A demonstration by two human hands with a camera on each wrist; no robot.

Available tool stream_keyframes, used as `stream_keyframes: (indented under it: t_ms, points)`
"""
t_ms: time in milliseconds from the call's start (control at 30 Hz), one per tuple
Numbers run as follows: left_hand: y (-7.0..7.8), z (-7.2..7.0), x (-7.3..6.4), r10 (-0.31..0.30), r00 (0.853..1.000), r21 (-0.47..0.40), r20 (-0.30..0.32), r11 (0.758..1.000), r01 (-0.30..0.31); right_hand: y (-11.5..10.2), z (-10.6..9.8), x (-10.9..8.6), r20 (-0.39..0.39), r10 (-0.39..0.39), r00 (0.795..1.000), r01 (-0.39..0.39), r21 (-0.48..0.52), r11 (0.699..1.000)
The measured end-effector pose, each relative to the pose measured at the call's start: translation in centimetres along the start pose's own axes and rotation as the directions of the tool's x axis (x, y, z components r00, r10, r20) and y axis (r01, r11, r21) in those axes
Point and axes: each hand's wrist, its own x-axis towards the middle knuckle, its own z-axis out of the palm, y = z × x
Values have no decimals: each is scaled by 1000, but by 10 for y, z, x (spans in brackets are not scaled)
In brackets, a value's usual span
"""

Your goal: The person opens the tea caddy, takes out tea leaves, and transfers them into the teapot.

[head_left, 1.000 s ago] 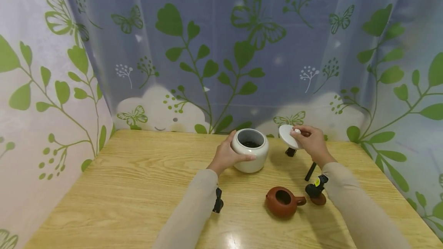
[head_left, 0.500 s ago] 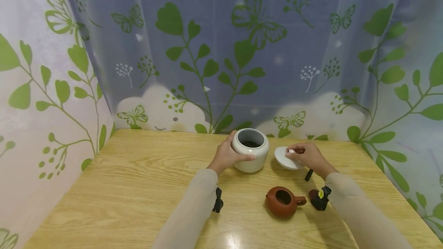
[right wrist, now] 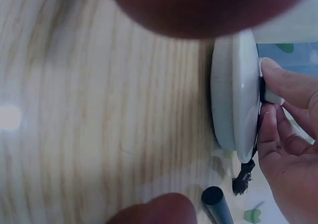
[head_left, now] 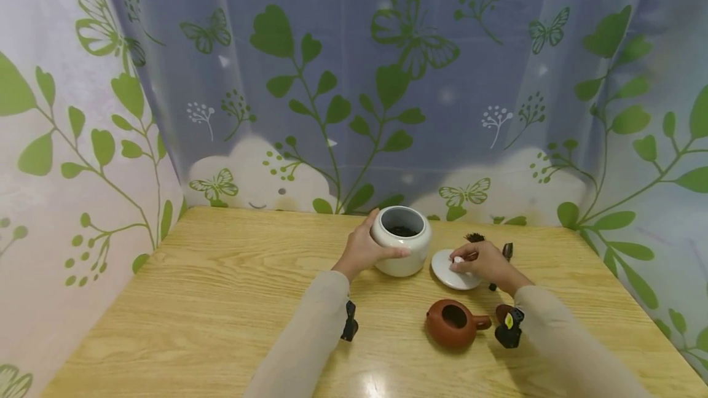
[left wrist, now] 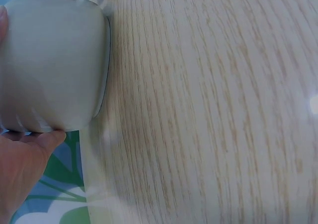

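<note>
A white ceramic jar [head_left: 402, 257] with dark contents stands uncovered near the back of the table. My left hand [head_left: 362, 249] grips its left side, thumb across the front; in the left wrist view fingers curl at the jar wall [left wrist: 54, 65]. Right of the jar is its round white lid [head_left: 447, 276], low over the table. My right hand [head_left: 489, 263] pinches the lid's knob between thumb and fingers, as the right wrist view also shows on the lid [right wrist: 243, 95]. Whether the lid touches the table I cannot tell. A brown clay teapot [head_left: 450, 327] without lid stands in front.
Behind the right hand lie a dark bristled brush [head_left: 474, 238] and a dark slim tool [head_left: 507, 250], both partly hidden. A small brown round piece [head_left: 502, 312] sits by the right wrist camera, beside the teapot's handle. A patterned curtain [head_left: 354, 109] borders the wooden table [head_left: 249, 275] at the back.
My right hand has lowered the lid from above the table and brought it nearer, beside the jar, uncovering the brush and slim tool behind. The left hand and jar have stayed put.
</note>
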Motion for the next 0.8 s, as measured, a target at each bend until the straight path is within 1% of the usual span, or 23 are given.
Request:
stream_keyframes:
  t_ms: [233, 467, 633, 800]
  points:
    - [0, 0, 0, -2, 1000, 7, -1, 1000, 2, 1, 4, 0, -14, 25, 1000, -25, -6, 1000]
    - [-2, 0, 0, 16, 1000, 2, -9, 1000, -16, 0, 6, -2, -20, 15, 1000, -15, -4, 1000]
    - [-2, 2, 0, 37, 999, 0, -2, 999, -37, 0, 6, -7, -31, 17, 999, -17, -16, 1000]
    - [-2, 2, 1, 36, 999, -3, -16, 999, -36, -1, 5, -6, -28, 6, 1000, -7, -8, 1000]
